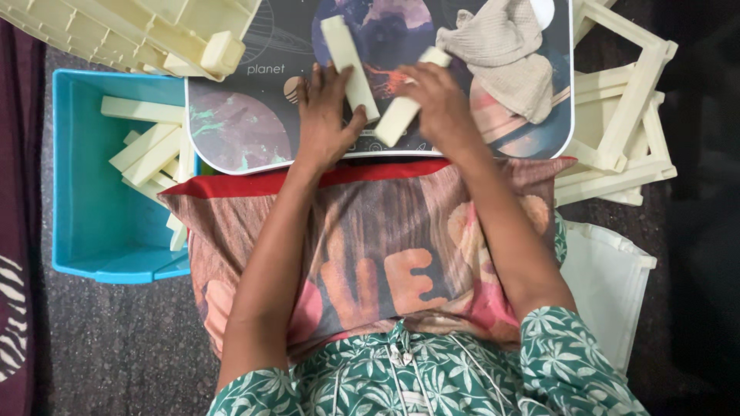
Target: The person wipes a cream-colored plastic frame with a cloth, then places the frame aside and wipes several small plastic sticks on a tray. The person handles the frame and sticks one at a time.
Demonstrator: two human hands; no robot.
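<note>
My left hand rests on a small lap table with a space print and grips a cream plastic bar that points away from me. My right hand holds a second cream plastic bar, tilted, with its lower end close to the left hand's thumb. The two bars lie near each other in a V shape; whether they touch I cannot tell. A beige cloth lies on the table just right of my right hand.
A blue bin at my left holds several more cream bars. Cream plastic frames are stacked at the right, a cream grid piece lies at top left. A printed cushion covers my lap.
</note>
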